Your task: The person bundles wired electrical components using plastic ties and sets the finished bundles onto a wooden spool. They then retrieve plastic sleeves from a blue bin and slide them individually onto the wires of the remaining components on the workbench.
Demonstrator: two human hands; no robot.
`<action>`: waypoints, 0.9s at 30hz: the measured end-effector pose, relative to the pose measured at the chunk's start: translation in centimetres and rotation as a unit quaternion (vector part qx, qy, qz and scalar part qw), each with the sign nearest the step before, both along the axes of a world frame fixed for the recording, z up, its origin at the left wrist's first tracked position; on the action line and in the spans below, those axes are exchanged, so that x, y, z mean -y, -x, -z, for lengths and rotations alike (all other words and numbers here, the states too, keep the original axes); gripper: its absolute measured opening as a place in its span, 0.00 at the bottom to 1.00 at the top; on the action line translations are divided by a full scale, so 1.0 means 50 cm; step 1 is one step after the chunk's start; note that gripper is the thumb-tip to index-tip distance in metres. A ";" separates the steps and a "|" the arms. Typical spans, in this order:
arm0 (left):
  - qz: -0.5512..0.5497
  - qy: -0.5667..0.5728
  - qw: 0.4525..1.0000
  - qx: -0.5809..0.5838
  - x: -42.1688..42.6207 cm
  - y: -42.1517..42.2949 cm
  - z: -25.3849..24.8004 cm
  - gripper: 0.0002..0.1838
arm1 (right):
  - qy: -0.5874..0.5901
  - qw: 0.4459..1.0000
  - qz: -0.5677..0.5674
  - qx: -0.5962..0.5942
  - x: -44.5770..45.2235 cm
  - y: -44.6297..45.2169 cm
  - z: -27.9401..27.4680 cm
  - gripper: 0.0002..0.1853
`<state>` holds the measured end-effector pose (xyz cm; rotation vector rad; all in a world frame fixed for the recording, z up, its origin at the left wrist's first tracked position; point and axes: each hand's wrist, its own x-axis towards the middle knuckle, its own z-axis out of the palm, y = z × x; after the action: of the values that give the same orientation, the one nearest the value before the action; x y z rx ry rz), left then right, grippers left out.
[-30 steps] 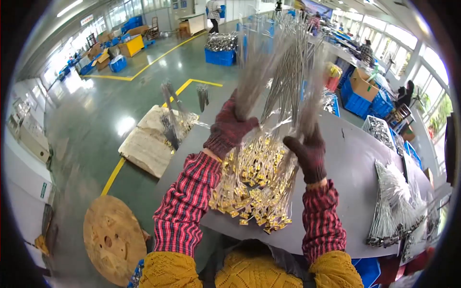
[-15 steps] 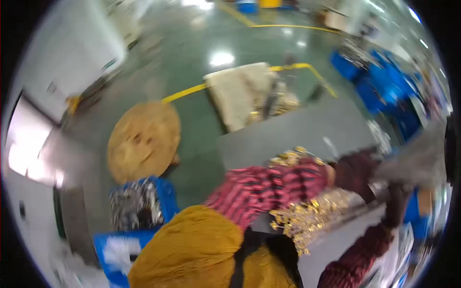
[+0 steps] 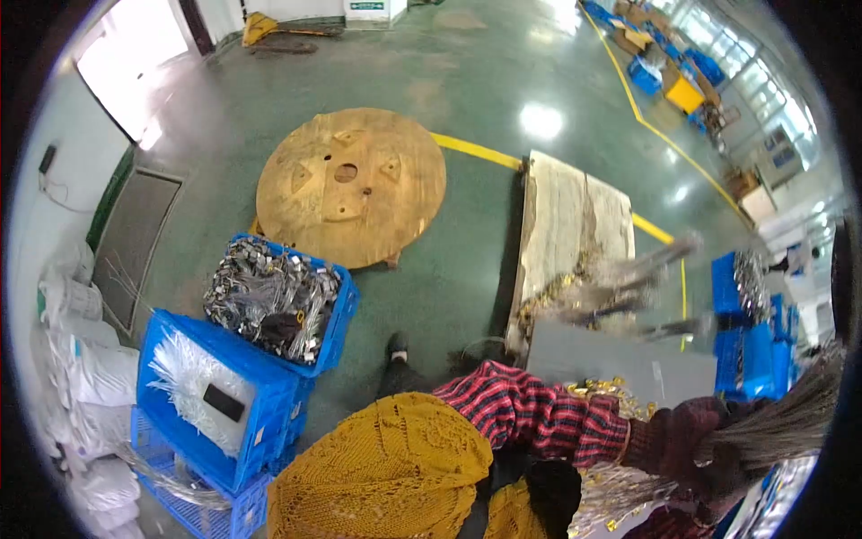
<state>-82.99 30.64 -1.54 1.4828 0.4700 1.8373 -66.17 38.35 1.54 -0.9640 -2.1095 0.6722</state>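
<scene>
Lining the edge between eight and nine o'clock, white sacks are piled up. Next, at eight, a blue crate holds white strands with a dark, phone-like slab on top; just beside it, towards nine, a second blue crate brims with metallic parts. Between ten and eleven, a round wooden disc stands out against the green floor. At two, a pale board carries gold-coloured pieces and blurred wires. At four, the grey worktop bears gold-tipped wires, partly covered by a red checked sleeve. Also at four, the gloved left hand is curled around a thick bundle of grey wires, which fans out towards three. The gloved right hand is just below, partly hidden; whether its fingers are closed, I cannot tell.
</scene>
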 end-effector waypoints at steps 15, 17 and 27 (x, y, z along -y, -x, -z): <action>-0.384 0.065 0.914 -0.111 0.391 0.958 -0.028 0.36 | -0.065 0.921 -0.288 0.255 0.101 1.051 0.027 0.23; -0.459 0.097 0.873 -0.133 0.418 1.059 0.023 0.36 | -0.102 0.882 -0.357 0.291 0.117 1.203 0.076 0.23; -0.075 -0.061 0.750 0.655 0.521 1.502 0.362 0.26 | -0.374 0.580 -0.602 0.400 0.329 1.877 0.316 0.21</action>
<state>-158.09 4.58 -19.65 -0.0722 -0.2625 2.5177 -160.03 21.90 -14.26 1.0501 -3.2378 -0.3106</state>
